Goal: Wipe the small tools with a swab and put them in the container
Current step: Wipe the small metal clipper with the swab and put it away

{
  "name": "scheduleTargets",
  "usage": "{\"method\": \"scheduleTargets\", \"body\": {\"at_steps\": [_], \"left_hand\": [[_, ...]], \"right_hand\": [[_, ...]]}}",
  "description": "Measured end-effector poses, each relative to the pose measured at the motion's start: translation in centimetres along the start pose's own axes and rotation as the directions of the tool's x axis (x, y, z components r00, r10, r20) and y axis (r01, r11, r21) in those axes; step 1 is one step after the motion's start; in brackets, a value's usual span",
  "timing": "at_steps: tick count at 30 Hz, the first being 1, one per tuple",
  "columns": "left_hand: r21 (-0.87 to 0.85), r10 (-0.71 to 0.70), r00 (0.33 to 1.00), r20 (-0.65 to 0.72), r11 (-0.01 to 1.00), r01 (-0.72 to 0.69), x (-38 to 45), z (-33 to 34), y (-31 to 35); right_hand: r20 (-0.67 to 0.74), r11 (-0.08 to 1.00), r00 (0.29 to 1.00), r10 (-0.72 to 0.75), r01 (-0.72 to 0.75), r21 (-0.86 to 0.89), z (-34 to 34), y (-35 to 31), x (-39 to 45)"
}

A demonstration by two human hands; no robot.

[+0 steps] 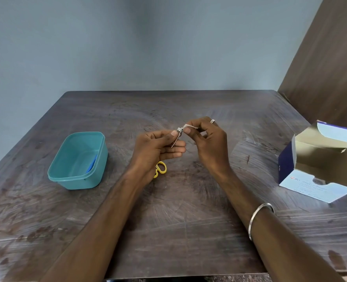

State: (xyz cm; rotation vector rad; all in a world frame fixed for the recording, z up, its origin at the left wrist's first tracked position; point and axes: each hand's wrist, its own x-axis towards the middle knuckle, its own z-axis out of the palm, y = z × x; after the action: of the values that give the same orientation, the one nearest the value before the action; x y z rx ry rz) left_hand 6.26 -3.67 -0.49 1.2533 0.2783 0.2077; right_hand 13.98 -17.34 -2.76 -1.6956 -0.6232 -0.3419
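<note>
Head view, dark wooden tabletop. Left hand: fingers pinching a small metal nail clipper, held above the tabletop centre. Right hand: fingers pinching a white swab, its end touching the clipper's top. Yellow-handled scissors: on the tabletop, partly hidden under the left hand. Teal container: left, holding a blue item. Opened swab box: right.

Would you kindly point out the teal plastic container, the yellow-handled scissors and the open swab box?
Teal plastic container (55, 176): head view, near rim.
Yellow-handled scissors (162, 167): head view, handle loop showing beside the left wrist.
Open swab box (303, 185): head view, printed front panel.
</note>
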Motion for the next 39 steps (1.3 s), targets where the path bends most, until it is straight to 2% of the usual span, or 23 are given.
{"method": "scheduleTargets", "body": {"at_steps": [3, 6, 11, 18, 24, 30, 39], "left_hand": [[0.012, 0.019, 0.998, -0.054, 1.000, -0.018, 0.4, -0.3, -0.1], [0.035, 0.030, 0.996, -0.089, 0.999, -0.027, 0.6, -0.6, -0.2], [0.050, 0.030, 0.999, -0.036, 0.998, -0.028, 0.4, -0.1, -0.5], [0.090, 0.048, 0.999, 0.005, 0.995, -0.048, 0.1, -0.1, -0.8], [0.105, 0.110, 0.993, -0.042, 0.989, -0.105, 0.1, 0.2, -1.1], [0.141, 0.155, 0.987, -0.040, 0.979, -0.148, 0.2, 0.1, -1.1], [0.182, 0.164, 0.986, -0.003, 0.970, -0.161, 0.0, 0.0, -0.8]], "right_hand": [[-0.029, 0.988, 0.995, 0.098, -0.094, 0.118, -0.1, -0.1, 0.1], [0.050, 0.940, 0.976, 0.211, -0.217, 0.264, -0.2, -0.3, 0.1], [0.123, 0.895, 0.954, 0.272, -0.298, 0.332, 0.0, -0.5, -0.1], [0.131, 0.890, 0.940, 0.315, -0.340, 0.305, 0.1, -0.3, -0.1], [0.160, 0.903, 0.928, 0.337, -0.366, 0.224, 0.0, -0.2, -0.2], [0.216, 0.848, 0.885, 0.413, -0.460, 0.263, -0.1, -0.6, -0.2], [0.259, 0.809, 0.866, 0.428, -0.495, 0.319, -0.2, -0.9, -0.2]]}}
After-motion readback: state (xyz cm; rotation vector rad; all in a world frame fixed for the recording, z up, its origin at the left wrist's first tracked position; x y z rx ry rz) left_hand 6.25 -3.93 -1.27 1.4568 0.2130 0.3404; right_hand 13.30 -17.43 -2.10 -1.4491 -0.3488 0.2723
